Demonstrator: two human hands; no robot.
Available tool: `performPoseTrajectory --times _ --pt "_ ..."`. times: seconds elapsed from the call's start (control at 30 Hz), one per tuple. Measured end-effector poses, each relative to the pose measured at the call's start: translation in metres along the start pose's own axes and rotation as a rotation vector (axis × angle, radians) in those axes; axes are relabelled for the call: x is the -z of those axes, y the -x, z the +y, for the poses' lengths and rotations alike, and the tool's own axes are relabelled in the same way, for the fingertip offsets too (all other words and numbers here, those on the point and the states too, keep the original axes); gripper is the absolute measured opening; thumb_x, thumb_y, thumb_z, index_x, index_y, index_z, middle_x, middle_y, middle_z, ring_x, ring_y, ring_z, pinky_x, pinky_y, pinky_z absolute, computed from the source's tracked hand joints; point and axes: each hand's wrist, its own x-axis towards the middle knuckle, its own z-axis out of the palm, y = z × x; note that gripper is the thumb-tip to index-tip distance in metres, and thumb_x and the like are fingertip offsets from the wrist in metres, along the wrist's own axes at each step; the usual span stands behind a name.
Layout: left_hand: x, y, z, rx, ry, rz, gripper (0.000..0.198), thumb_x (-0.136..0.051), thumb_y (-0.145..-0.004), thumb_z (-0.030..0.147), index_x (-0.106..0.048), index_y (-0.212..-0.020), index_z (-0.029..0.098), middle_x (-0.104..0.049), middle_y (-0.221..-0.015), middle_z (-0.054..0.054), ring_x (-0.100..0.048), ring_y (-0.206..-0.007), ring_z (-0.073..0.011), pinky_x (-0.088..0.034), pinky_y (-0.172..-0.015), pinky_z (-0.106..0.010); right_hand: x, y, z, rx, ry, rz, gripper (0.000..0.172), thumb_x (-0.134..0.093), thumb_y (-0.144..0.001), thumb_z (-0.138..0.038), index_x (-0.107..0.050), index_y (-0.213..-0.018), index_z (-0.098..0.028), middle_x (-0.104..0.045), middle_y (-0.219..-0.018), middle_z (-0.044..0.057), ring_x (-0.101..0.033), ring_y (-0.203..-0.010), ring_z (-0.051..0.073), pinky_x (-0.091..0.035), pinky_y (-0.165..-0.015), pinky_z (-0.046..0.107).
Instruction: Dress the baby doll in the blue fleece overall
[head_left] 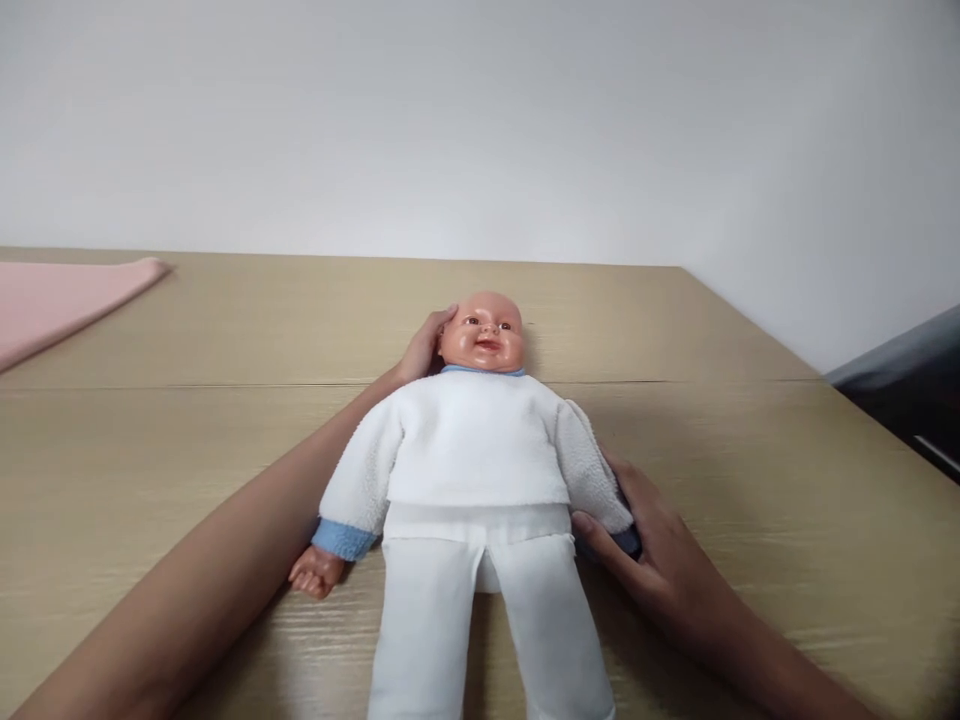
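Observation:
A baby doll [480, 440] in a white fleece top with blue cuffs and white trousers lies on its back, head away from me. My left hand [429, 345] cups the left side of the doll's head, fingers curved against it and partly hidden behind. Around the doll's sleeve on the right, near the cuff, my right hand [645, 540] is closed, thumb towards the doll's waist and fingers on the outer side. The doll's other hand [318, 572] rests free beside my left forearm. Its feet are out of view.
Under the doll is a light wooden table [750, 440] with a seam running across it. A pink cloth [67, 300] lies at the far left. Behind the table rises a pale wall [480, 130]. Past the right edge is a dark object [915, 380], cut off by the frame.

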Motion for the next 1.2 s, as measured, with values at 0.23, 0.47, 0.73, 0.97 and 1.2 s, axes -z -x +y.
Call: performPoseTrajectory --times 0.23,0.47,0.73,0.97,1.2 --pt "0.0053 -0.0014 -0.0022 0.028 0.002 -0.084 0.058 -0.077 -0.09 0.068 -0.084 -0.119 0.018 -0.089 -0.116 -0.012 -0.08 -0.12 -0.0418 -0.056 -0.119 -0.052 -0.0005 0.0003 0.0011 -0.001 0.007 0.017 0.057 -0.064 -0.107 -0.057 -0.053 -0.156 -0.03 -0.071 -0.15 0.013 -0.07 -0.133 0.038 -0.059 -0.113 0.054" --pt "0.0058 -0.0017 -0.0029 0.033 0.002 -0.102 0.058 -0.076 -0.092 0.067 -0.084 -0.122 0.018 -0.088 -0.118 -0.011 -0.08 -0.12 -0.0414 -0.055 -0.12 -0.051 -0.0003 -0.0014 -0.0007 -0.004 0.013 0.028 0.058 -0.064 -0.106 -0.058 -0.054 -0.155 -0.028 -0.073 -0.147 0.014 -0.072 -0.13 0.039 -0.06 -0.112 0.054" --pt "0.0056 -0.0027 -0.0041 0.045 -0.012 -0.093 0.06 -0.073 -0.092 0.07 -0.085 -0.116 0.017 -0.088 -0.12 -0.014 -0.079 -0.122 -0.0418 -0.057 -0.118 -0.051 -0.0005 -0.0014 -0.0007 -0.004 0.015 0.026 0.058 -0.063 -0.106 -0.061 -0.054 -0.153 -0.027 -0.072 -0.145 0.014 -0.07 -0.131 0.038 -0.058 -0.112 0.055" --pt "0.0062 -0.003 -0.0044 0.024 -0.039 -0.071 0.057 -0.074 -0.092 0.069 -0.086 -0.11 0.016 -0.088 -0.119 -0.014 -0.079 -0.123 -0.0415 -0.056 -0.119 -0.051 -0.0005 -0.0023 -0.0009 0.007 0.006 0.028 0.057 -0.063 -0.107 -0.059 -0.054 -0.153 -0.028 -0.071 -0.145 0.014 -0.068 -0.132 0.038 -0.057 -0.113 0.055" --pt "0.0055 -0.0047 -0.0043 0.036 -0.023 -0.035 0.058 -0.075 -0.09 0.067 -0.085 -0.117 0.016 -0.089 -0.113 -0.013 -0.08 -0.12 -0.042 -0.058 -0.117 -0.053 -0.0001 -0.0014 -0.0005 0.011 0.006 0.018 0.056 -0.062 -0.108 -0.058 -0.052 -0.154 -0.028 -0.07 -0.145 0.014 -0.067 -0.132 0.038 -0.055 -0.114 0.055"
